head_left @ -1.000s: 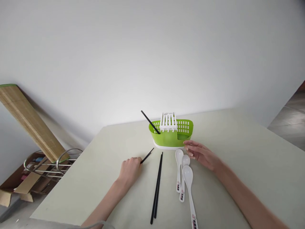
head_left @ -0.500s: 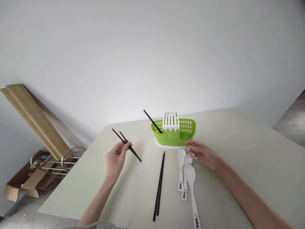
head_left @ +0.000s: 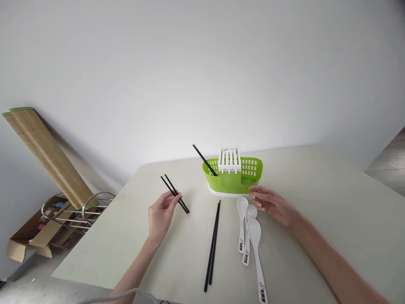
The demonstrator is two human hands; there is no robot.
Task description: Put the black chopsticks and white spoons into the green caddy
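Between the thumb and fingers of my left hand (head_left: 162, 213) is a pair of black chopsticks (head_left: 172, 187), tilted, with their lower ends close to the table. My right hand (head_left: 272, 204) is at the front right of a green basket (head_left: 226, 182), its fingertips at the basket's lower edge; whether they press on it I cannot tell. Black chopsticks (head_left: 204, 159) lean out of the basket's left part. A white slatted rack (head_left: 229, 160) sits across the basket's middle. Another pair of black chopsticks (head_left: 212, 249) lies on the table, left of three white spoons (head_left: 254, 230).
The pale table (head_left: 300, 169) meets a white wall (head_left: 202, 76) behind the basket. Left of the table stand a metal rack (head_left: 91, 207), an open cardboard box (head_left: 41, 242) and a leaning bamboo mat (head_left: 50, 156). A pale cable (head_left: 126, 292) crosses the bottom edge.
My left hand has moved slightly right with the chopsticks, which now lie nearly parallel with their lower ends level. My right hand stays by the basket. The whole view has shifted a little.
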